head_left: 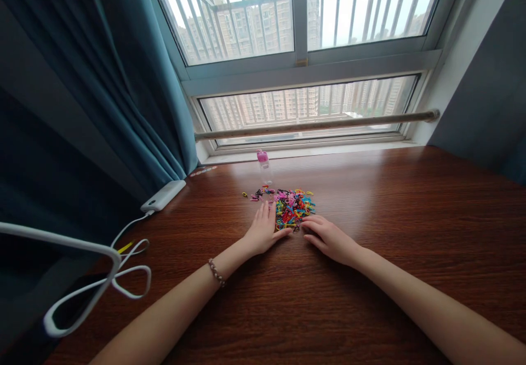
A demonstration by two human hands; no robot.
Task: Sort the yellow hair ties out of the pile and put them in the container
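I see the right hand point(329, 239) loosely curved, thumb and fingers apart, at the near-right edge of the pile of small colourful pieces point(292, 207). The left hand point(261, 231) borders its left side, thumb spread from straight fingers. Between both, my pile lies on the table point(411, 206); beyond stands a pink-capped bottle point(264, 166).

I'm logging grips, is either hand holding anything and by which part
No hold shows: the left hand lies along the left side of the colorful pile, the right hand at its near-right edge. Anything tiny beneath them can't be told.
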